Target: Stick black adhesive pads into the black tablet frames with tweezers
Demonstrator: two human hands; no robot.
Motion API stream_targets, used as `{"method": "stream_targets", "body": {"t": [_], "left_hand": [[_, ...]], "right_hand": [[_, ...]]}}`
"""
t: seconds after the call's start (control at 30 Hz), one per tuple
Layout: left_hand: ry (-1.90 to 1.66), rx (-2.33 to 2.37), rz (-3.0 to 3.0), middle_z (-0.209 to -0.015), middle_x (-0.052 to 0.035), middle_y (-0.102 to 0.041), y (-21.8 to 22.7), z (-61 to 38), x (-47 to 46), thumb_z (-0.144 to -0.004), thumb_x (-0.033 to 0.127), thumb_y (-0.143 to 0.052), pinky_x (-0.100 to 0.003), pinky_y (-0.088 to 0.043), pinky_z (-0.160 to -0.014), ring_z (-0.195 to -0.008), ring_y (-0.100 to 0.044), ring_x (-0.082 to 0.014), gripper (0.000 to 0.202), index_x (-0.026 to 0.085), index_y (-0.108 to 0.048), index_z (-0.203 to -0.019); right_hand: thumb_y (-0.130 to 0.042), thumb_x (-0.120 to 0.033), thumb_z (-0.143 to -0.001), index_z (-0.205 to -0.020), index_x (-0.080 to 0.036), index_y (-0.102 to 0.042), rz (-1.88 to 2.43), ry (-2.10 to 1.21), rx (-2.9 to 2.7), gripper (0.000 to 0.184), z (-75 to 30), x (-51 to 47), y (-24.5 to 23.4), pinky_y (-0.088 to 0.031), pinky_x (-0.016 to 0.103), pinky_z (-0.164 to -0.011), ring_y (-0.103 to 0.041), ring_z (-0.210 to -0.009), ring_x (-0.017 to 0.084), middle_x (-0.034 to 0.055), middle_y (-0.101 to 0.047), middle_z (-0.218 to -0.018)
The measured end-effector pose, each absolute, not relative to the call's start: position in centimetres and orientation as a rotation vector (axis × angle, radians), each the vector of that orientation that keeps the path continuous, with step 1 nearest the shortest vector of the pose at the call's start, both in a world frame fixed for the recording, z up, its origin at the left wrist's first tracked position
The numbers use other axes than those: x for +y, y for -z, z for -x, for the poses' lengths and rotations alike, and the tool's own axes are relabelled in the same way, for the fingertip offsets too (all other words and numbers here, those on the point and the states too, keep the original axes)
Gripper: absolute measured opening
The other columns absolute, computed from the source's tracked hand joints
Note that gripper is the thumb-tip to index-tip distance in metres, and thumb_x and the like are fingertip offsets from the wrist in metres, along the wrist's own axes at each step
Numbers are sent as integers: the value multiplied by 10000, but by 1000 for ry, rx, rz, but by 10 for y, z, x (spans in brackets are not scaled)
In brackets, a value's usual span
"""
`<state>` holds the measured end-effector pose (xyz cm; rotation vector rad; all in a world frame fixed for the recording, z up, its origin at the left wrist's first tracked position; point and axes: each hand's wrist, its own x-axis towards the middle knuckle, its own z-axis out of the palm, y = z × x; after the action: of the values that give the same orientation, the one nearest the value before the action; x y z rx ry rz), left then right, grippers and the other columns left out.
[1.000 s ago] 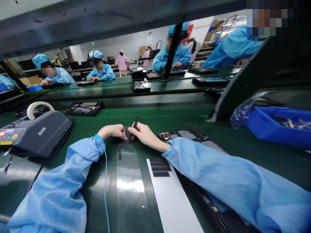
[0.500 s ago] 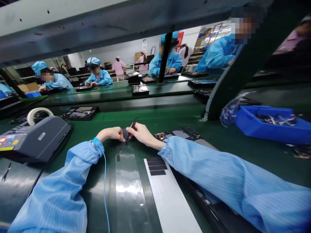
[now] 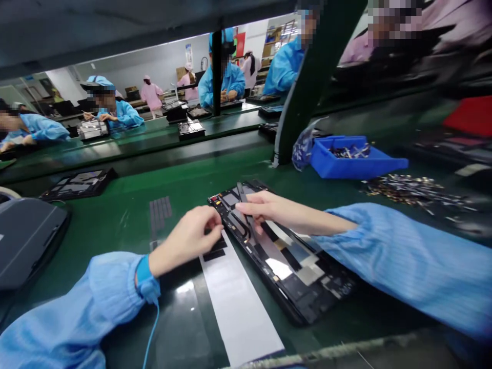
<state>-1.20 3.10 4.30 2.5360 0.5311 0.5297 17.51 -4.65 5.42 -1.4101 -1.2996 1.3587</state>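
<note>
Across the green bench (image 3: 125,220), strips (image 3: 214,254) remain on the sheet (image 3: 238,302) and the device (image 3: 302,294) lies uncovered, right hand (image 3: 269,209) gripping tweezers (image 3: 242,193) over it, left hand (image 3: 188,237) curled, hold unclear

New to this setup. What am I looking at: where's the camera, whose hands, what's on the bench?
There's no robot: these are one person's bare hands, seen from a camera on that person's head, looking forward and down. The right hand holds a dark tweezers-like tool over an opened black device. The left hand, wearing a corded blue wristband, is at the far end of a white strip bearing black pieces; whether it grips anything is hidden.

Also on the green surface: dark strips to the left, a grey machine at the left edge, and a blue bin of small parts near a loose pile. Co-workers sit beyond.
</note>
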Motion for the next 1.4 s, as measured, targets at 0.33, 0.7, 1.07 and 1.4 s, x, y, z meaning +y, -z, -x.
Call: {"method": "stream_targets", "body": {"t": [0.33,0.7,1.07,1.4], "left_hand": [[-684,442,-2298,-701,9,-529,-5,9,4,-758,100,-448,-204,-376,-577,-623,-465,-98,78,156,-500,-744],[-923,286,-2483,-713,-16,-532,-7,14,-2,-793,62,-462,-236,-397,-605,-679,-477,-123,109,155,-518,-795],[-940,237,-2566,-761,-38,-552,-6,16,-3,-821,78,-451,-255,-432,-631,-719,-491,-137,156,146,-574,-890],[-800,94,-2849,-813,-76,-589,-6,18,-2,-845,99,-397,-309,-416,-619,-726,-473,-169,281,110,-588,-1050]], "right_hand": [[-475,-277,-881,-691,-170,-433,1524,-1167,-1465,222,-166,-30,-37,-265,144,-258,-382,-285,47,-61,-472,-434],[-456,-314,-863,-799,-141,-514,1453,-953,-1542,193,-165,-23,-26,-315,163,-375,-410,-368,69,-68,-425,-430],[-441,-327,-864,-759,-154,-486,1483,-915,-1552,208,-164,-22,-28,-317,169,-388,-409,-360,73,-70,-417,-412],[-436,-343,-870,-751,-159,-487,1507,-854,-1594,224,-164,-21,-25,-329,187,-422,-427,-379,86,-65,-425,-420]]}}
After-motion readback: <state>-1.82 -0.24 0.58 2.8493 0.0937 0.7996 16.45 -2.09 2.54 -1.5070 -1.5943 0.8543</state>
